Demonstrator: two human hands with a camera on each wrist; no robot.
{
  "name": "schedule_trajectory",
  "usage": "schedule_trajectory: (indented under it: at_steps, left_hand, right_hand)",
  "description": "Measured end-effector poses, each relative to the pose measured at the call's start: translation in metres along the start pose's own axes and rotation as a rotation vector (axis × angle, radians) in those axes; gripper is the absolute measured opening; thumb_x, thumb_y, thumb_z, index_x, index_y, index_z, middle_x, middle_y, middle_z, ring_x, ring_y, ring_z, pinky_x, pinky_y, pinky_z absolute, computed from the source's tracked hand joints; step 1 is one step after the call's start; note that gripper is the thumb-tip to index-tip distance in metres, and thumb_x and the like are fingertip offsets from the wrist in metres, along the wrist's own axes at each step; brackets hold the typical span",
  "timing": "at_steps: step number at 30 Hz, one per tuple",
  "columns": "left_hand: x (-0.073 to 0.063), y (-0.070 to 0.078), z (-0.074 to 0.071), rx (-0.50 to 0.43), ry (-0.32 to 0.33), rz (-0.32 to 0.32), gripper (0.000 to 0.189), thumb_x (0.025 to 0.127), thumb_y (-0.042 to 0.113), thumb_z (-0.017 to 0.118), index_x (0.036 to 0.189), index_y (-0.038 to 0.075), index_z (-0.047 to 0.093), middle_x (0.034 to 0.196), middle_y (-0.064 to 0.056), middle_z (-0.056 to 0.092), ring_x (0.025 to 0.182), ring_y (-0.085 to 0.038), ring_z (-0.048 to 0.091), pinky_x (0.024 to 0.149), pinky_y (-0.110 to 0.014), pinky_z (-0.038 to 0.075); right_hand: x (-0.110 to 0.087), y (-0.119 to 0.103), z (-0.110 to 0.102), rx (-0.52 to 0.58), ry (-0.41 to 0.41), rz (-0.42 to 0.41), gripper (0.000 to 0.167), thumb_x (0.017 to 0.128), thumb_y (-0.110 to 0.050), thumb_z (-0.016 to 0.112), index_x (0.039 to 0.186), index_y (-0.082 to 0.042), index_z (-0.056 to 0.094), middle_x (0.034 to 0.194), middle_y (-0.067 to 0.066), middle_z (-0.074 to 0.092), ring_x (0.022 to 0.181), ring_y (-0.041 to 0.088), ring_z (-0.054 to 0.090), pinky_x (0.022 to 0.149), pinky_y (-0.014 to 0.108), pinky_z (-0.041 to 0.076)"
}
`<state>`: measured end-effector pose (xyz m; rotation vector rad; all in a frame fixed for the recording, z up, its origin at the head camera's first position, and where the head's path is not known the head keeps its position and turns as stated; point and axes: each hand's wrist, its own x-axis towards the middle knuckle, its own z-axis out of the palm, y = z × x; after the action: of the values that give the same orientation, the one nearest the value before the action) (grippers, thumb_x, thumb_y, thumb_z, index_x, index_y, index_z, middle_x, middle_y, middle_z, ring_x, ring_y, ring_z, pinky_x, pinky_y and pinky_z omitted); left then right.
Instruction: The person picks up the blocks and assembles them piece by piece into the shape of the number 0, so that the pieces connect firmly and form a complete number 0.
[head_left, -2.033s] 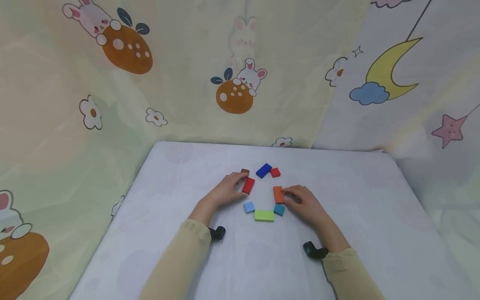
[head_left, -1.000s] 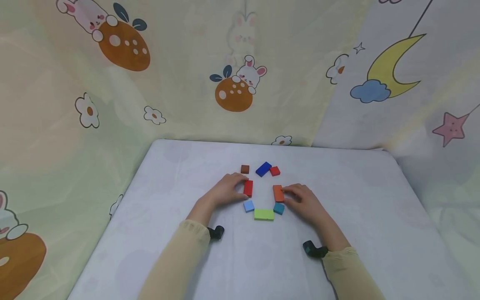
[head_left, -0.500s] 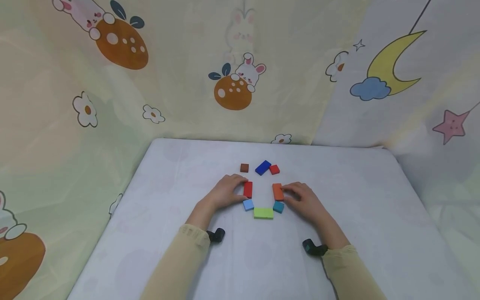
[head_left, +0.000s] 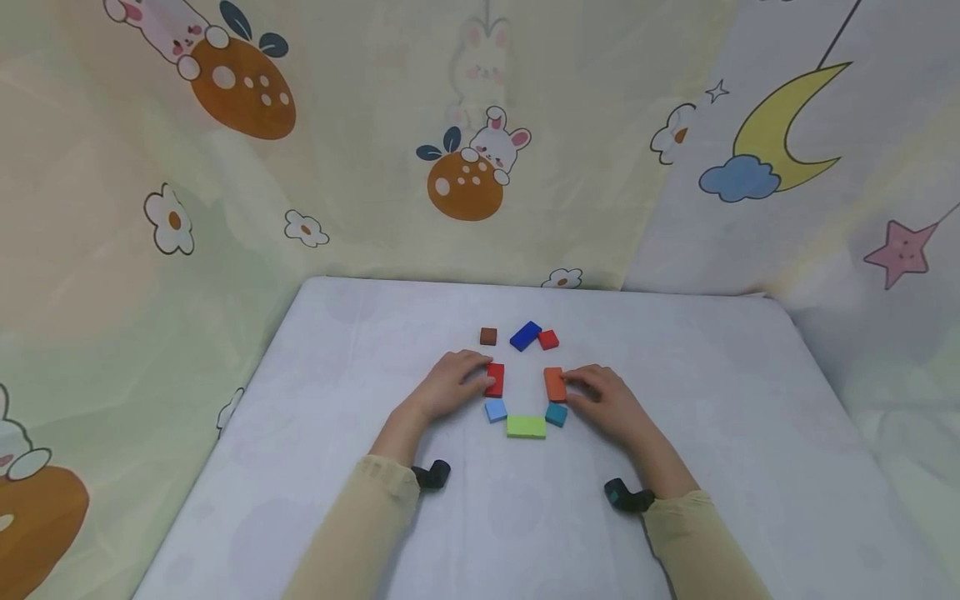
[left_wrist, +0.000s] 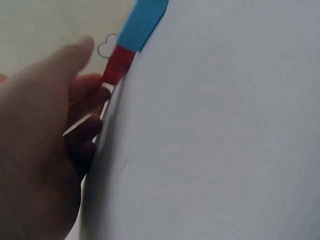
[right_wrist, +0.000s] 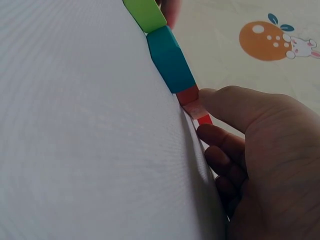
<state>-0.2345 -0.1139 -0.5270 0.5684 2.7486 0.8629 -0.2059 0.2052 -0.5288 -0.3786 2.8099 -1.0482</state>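
Note:
In the head view, a red rectangular block [head_left: 496, 380] lies beside the fingers of my left hand [head_left: 447, 385]. The left wrist view shows that thumb lifted away from the red block's end [left_wrist: 119, 65]. An orange rectangular block [head_left: 555, 385] lies flat to the right, and my right hand [head_left: 611, 404] touches its right side with thumb and forefinger. Below them lie a light blue block [head_left: 496, 410], a lime green block [head_left: 527, 427] and a teal block [head_left: 557, 415], forming the near part of a loose ring.
A brown square block [head_left: 488, 337], a dark blue block [head_left: 526, 336] and a small red block [head_left: 548, 340] lie at the ring's far side. They rest on a white table [head_left: 712, 433]. A printed cloth [head_left: 360, 108] hangs behind and around it.
My left hand has turned the red block straighter and drawn it nearer, away from the brown block. Its thumb has since lifted from the near end. The right hand stays by the orange block.

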Motion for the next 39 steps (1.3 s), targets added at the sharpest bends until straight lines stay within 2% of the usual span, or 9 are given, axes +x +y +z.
schedule_trajectory:
  at_steps: [5, 14, 22, 29, 32, 39]
  left_hand:
    - [-0.001, 0.002, 0.007, 0.068, 0.075, 0.032, 0.052, 0.096, 0.047, 0.059, 0.143, 0.025, 0.052, 0.144, 0.000, 0.054, 0.135, -0.023, 0.047, 0.114, -0.043, 0.038]
    - [-0.004, 0.004, 0.008, 0.081, 0.104, 0.043, 0.051, 0.096, 0.046, 0.061, 0.141, 0.023, 0.054, 0.143, -0.001, 0.055, 0.132, -0.024, 0.048, 0.114, -0.042, 0.037]
    - [-0.006, 0.004, 0.010, 0.062, 0.101, 0.022, 0.054, 0.095, 0.048, 0.060, 0.143, 0.025, 0.053, 0.144, 0.000, 0.054, 0.135, -0.023, 0.046, 0.115, -0.043, 0.037]
    - [-0.015, 0.003, 0.012, 0.016, 0.094, -0.008, 0.053, 0.097, 0.049, 0.057, 0.145, 0.029, 0.050, 0.147, 0.002, 0.051, 0.140, -0.022, 0.043, 0.117, -0.044, 0.036]
    - [-0.020, 0.001, 0.013, 0.011, 0.092, 0.010, 0.050, 0.097, 0.047, 0.058, 0.144, 0.032, 0.050, 0.147, 0.003, 0.051, 0.140, -0.022, 0.042, 0.117, -0.044, 0.036]
    - [-0.025, 0.000, 0.016, 0.070, 0.103, 0.059, 0.050, 0.096, 0.050, 0.058, 0.143, 0.035, 0.052, 0.146, 0.004, 0.051, 0.140, -0.021, 0.041, 0.118, -0.043, 0.034]
  right_hand:
    - [0.000, 0.001, 0.000, 0.000, -0.001, 0.008, 0.038, 0.092, -0.033, 0.070, 0.129, -0.031, 0.062, 0.131, -0.001, 0.059, 0.127, 0.025, 0.048, 0.108, 0.056, 0.041]
    - [0.002, 0.005, 0.003, -0.001, -0.002, 0.018, 0.038, 0.092, -0.034, 0.069, 0.129, -0.032, 0.061, 0.131, -0.003, 0.058, 0.128, 0.024, 0.047, 0.108, 0.055, 0.041]
    - [0.001, 0.005, 0.003, -0.005, 0.004, 0.008, 0.038, 0.092, -0.034, 0.070, 0.129, -0.031, 0.062, 0.131, -0.003, 0.059, 0.127, 0.024, 0.048, 0.108, 0.054, 0.042]
    - [0.001, 0.005, 0.003, 0.004, 0.009, 0.003, 0.038, 0.091, -0.033, 0.071, 0.128, -0.031, 0.063, 0.129, -0.002, 0.060, 0.126, 0.024, 0.048, 0.108, 0.053, 0.042]
    - [0.001, 0.005, 0.004, -0.005, 0.014, -0.006, 0.038, 0.091, -0.033, 0.071, 0.129, -0.031, 0.063, 0.129, -0.002, 0.060, 0.126, 0.024, 0.049, 0.107, 0.054, 0.042]
    - [0.001, 0.005, 0.003, -0.001, 0.003, 0.010, 0.038, 0.091, -0.034, 0.070, 0.129, -0.031, 0.062, 0.130, -0.003, 0.059, 0.127, 0.025, 0.048, 0.108, 0.055, 0.042]
